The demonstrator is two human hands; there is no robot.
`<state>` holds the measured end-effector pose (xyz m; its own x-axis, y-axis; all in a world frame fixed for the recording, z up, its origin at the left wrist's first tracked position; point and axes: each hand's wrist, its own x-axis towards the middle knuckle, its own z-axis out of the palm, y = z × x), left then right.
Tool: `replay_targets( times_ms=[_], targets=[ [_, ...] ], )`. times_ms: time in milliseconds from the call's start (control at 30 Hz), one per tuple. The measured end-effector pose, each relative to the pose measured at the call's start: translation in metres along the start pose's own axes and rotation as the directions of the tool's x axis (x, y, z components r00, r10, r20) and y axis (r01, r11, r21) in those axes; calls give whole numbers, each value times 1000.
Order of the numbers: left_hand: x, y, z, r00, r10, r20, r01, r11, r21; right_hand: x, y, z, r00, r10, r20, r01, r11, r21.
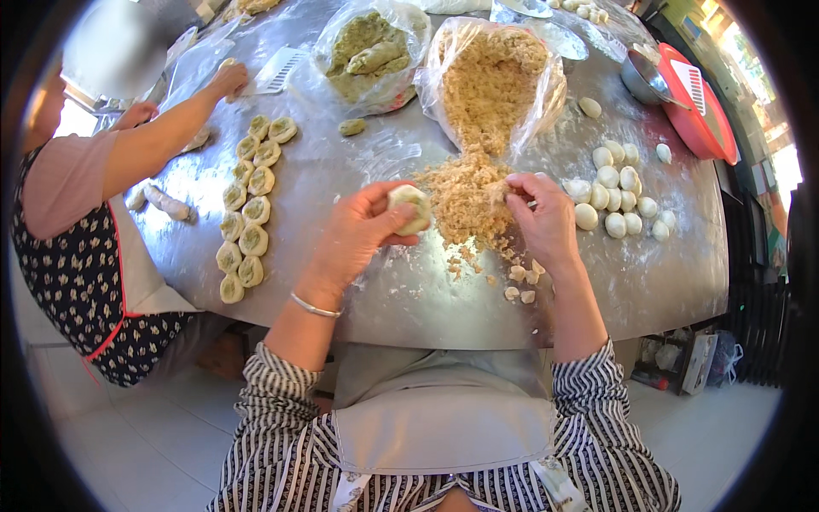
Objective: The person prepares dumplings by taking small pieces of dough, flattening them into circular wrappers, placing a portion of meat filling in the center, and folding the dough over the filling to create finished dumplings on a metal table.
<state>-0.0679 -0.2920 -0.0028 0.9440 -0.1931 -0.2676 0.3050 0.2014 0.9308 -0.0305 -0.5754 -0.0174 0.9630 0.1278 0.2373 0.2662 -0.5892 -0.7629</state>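
Observation:
My left hand holds a round dough piece with a greenish patch, thumb on top and fingers beneath. My right hand is at the right edge of a heap of crumbly tan filling; its thumb and fingertips are close together, and whether they pinch some crumbs cannot be told. The heap spills from an open plastic bag of the same filling. To the left, flattened dough pieces with green centres lie in two uneven columns. Smooth pale dough balls are grouped on the right.
On the metal table stand a bag of green filling, a slotted white scraper, a metal bowl and a red basin. Small dough scraps lie by my right wrist. A co-worker's arm reaches in from the left near dough rolls.

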Motion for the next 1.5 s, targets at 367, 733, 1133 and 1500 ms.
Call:
replay_targets(
  times_ms=[367, 733, 1133, 1500],
  targets=[
    [-37, -10, -17, 977, 212, -31, -66, 434, 899, -19, -2, 0, 997, -6, 74, 21, 979, -203],
    [-47, -22, 4, 911, 405, 85, -198, 246, 949, -25, 3, 4, 1000, -22, 21, 26, 980, -199],
    [4, -25, 53, 999, 5, 47, -3, 999, -48, -20, -13, 1, 988, 137, 78, -155, 925, 347],
    [13, -27, 78, 996, 84, 44, -89, 987, 135, -35, -49, 1, 991, -135, -5, 135, 991, 2]
  ],
)
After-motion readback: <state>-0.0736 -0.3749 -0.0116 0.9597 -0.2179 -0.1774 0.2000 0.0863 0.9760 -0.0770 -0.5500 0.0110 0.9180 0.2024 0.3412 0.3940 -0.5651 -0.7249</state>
